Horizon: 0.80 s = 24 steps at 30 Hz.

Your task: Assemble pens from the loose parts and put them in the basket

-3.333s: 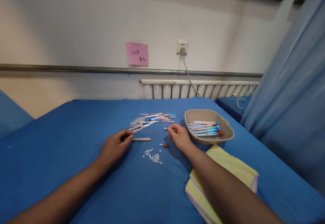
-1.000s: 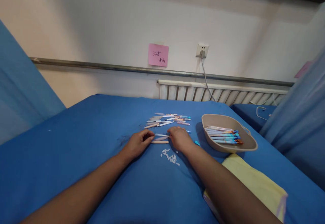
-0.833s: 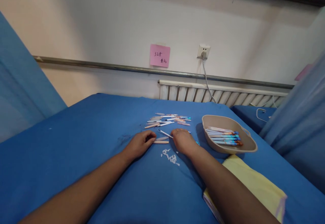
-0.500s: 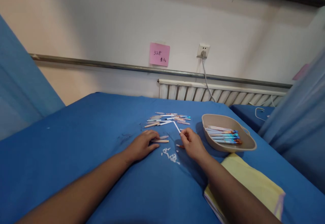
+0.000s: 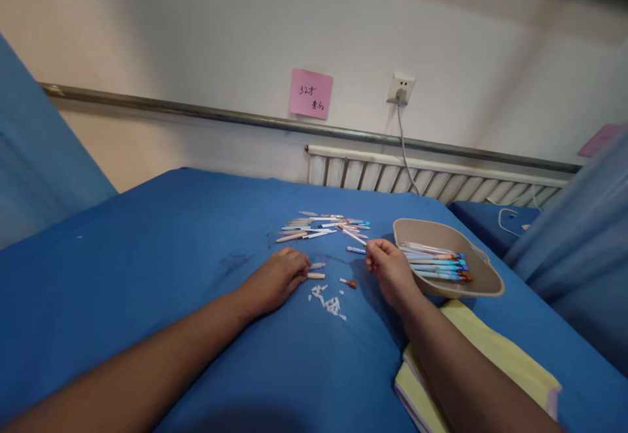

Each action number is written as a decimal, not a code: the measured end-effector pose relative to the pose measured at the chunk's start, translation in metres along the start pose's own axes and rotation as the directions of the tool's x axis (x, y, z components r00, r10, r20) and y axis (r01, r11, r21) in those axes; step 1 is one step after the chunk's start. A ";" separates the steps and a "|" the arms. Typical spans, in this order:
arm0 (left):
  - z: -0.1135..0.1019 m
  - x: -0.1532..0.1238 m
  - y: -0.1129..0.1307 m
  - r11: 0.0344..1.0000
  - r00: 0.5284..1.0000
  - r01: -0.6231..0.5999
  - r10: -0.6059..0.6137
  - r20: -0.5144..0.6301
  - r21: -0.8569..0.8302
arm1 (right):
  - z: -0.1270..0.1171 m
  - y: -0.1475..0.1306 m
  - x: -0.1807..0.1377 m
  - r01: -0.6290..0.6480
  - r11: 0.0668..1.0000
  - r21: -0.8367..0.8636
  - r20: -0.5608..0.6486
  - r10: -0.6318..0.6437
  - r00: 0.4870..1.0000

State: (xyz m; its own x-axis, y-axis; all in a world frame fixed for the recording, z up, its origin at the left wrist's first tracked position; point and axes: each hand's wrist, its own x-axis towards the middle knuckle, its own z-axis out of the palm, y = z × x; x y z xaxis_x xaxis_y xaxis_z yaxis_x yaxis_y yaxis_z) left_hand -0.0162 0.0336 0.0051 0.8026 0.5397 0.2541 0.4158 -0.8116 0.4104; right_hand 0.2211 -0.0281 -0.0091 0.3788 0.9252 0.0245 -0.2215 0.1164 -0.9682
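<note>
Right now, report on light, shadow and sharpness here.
Head view: uneven light, warmer toward the left of the wall; head view: soft shadow beside the right hand on the sheet; head view: held pen piece and white bits show little fine detail.

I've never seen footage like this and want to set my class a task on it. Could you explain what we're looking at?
There is no machine here: these are a person's two bare hands, and every picture comes from one camera worn on that person's head, looking forward and down. On the blue cover lie scattered pen parts, small white pieces and a brown-ended piece. To the right are a beige basin holding pens, and a yellow cloth. The right hand holds a thin whitish stick. The left hand rests at two partly hidden barrels; its grip can't be seen.
</note>
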 end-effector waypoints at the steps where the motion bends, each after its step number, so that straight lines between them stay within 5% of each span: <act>1: 0.000 0.000 0.000 1.000 1.000 0.004 -0.004 0.007 0.003 | -0.002 -0.002 0.001 -0.008 0.999 0.051 -0.004 0.008 1.000; 10: 0.003 0.001 -0.005 0.999 0.999 0.044 -0.044 0.011 0.019 | 0.003 -0.002 -0.001 -0.058 0.972 0.228 0.020 0.055 0.998; 14: 0.005 0.001 -0.004 0.998 0.998 0.052 -0.053 -0.038 -0.020 | 0.005 0.000 -0.002 -0.010 0.986 0.169 0.016 0.008 1.000; 20: 0.001 0.006 -0.002 0.932 0.954 0.276 -0.295 -0.051 -0.233 | 0.006 0.000 -0.003 0.152 0.988 0.020 -0.047 -0.151 0.987; 24: -0.001 0.007 0.002 0.903 0.942 0.310 -0.335 -0.034 -0.296 | 0.006 -0.001 -0.003 0.174 0.985 -0.007 -0.046 -0.174 0.984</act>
State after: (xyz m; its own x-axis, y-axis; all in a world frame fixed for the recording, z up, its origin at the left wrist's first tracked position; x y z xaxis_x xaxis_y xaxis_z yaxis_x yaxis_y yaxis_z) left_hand -0.0098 0.0359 0.0088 0.6019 0.7875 0.1321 0.4981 -0.4996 0.7087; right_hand 0.2145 -0.0290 -0.0068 0.4525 0.8731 0.1814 -0.1460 0.2732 -0.9508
